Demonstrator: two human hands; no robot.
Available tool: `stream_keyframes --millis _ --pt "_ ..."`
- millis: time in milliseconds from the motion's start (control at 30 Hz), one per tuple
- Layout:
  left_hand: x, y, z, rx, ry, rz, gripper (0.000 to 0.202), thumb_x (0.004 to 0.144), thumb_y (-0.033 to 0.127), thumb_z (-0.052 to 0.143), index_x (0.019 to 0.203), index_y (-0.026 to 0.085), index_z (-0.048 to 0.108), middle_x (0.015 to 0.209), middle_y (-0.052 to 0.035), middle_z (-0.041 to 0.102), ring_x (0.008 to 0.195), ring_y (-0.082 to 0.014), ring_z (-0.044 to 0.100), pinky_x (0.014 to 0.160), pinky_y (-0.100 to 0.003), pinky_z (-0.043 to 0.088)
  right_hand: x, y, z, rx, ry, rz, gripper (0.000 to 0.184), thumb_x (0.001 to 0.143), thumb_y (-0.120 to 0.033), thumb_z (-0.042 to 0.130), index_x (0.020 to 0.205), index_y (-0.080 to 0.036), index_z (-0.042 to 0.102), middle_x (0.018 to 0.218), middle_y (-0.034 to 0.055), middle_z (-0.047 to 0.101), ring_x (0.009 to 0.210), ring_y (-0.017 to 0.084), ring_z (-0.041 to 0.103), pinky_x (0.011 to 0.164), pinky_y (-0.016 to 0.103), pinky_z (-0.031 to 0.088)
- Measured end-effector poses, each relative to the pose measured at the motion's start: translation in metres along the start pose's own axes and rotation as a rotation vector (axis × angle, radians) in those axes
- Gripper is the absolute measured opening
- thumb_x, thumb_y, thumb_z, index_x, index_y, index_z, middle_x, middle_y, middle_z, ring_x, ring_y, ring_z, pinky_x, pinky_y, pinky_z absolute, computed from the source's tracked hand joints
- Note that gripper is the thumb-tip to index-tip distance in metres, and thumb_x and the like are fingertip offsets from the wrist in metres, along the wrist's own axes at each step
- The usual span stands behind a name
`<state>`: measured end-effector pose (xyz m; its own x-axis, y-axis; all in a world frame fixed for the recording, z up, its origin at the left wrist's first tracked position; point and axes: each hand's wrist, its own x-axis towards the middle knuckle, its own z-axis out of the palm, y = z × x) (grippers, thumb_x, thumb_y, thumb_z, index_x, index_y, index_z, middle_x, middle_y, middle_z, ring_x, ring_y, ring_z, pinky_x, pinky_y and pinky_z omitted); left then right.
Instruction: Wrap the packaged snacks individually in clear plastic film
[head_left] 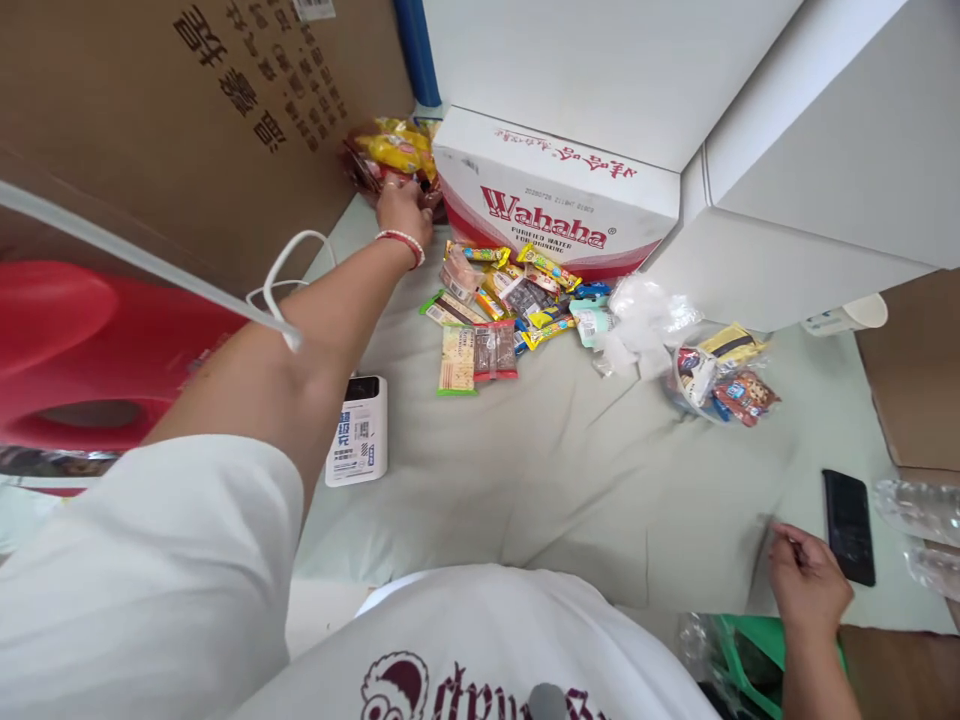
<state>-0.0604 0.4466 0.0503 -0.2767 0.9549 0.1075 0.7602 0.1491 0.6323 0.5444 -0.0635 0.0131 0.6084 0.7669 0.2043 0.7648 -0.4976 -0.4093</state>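
Observation:
My left hand (403,212) reaches far forward, with a beaded bracelet on its wrist. Its fingers close on a red and yellow snack bag (390,152) wedged between a big cardboard box and a white Wahaha box (551,195). My right hand (806,580) rests on the pale green sheet (562,470) near me, fingers curled, beside a black phone (848,525). Whether it holds anything is hidden. A heap of small snack packets (499,305) lies in front of the Wahaha box.
A large brown cardboard box (187,120) stands at the back left, a red plastic stool (90,350) beside it. A white power bank (360,432) and cable lie near my left arm. Crumpled clear plastic (645,320) and a small tub of snacks (712,385) sit on the right.

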Motion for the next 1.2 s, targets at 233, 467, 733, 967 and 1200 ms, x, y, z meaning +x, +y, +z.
stream_keyframes --millis 233,467,733,967,1200 --pt "-0.081 -0.014 -0.009 0.013 0.118 -0.028 0.012 0.092 0.003 0.062 0.103 0.003 0.059 0.138 -0.0136 0.052 0.12 -0.018 0.049 0.116 -0.038 0.034 -0.006 -0.07 0.018 0.186 0.001 -0.257 0.024 0.088 -0.032 0.058 0.089 -0.017 0.076 0.092 0.0092 0.074 0.084 0.023 0.07 0.08 0.036 0.055" --pt "-0.195 -0.011 -0.02 0.0 0.19 0.036 0.018 0.087 0.006 0.055 0.099 0.016 0.064 0.125 -0.015 0.058 0.12 -0.0312 0.056 0.11 -0.048 0.044 -0.009 -0.18 0.056 0.334 -0.235 -0.598 0.026 0.096 -0.022 0.05 0.098 -0.022 0.075 0.101 0.0068 0.074 0.094 0.019 0.07 0.088 0.032 0.055" --pt "-0.29 0.002 -0.022 -0.059 0.066 0.156 0.033 0.087 0.017 0.057 0.118 0.014 0.067 0.124 -0.0163 0.057 0.12 -0.0322 0.06 0.104 -0.047 0.05 0.04 -0.298 0.13 -0.07 -0.325 -0.355 0.046 0.097 -0.036 0.053 0.139 -0.021 0.063 0.133 0.0143 0.06 0.098 0.025 0.063 0.076 0.033 0.047" --pt "-0.391 0.005 -0.047 -0.391 -0.116 0.272 0.023 0.094 0.029 0.058 0.112 0.021 0.068 0.117 -0.0113 0.062 0.101 -0.0223 0.064 0.088 -0.038 0.056 0.029 -0.29 0.103 0.381 -0.392 -0.174 0.031 0.091 -0.031 0.054 0.115 -0.017 0.069 0.099 0.0072 0.068 0.069 0.014 0.053 0.064 0.027 0.044" --pt "-0.416 0.048 -0.01 -1.022 -0.67 -0.21 0.048 0.08 0.055 0.078 0.109 0.019 0.068 0.105 -0.0087 0.069 0.087 -0.0182 0.064 0.068 -0.028 0.052 -0.071 -0.279 0.048 1.196 -1.069 0.506 0.044 0.059 -0.038 0.093 0.086 -0.02 0.063 0.072 -0.0032 0.061 0.048 0.003 0.024 0.039 0.018 0.014"
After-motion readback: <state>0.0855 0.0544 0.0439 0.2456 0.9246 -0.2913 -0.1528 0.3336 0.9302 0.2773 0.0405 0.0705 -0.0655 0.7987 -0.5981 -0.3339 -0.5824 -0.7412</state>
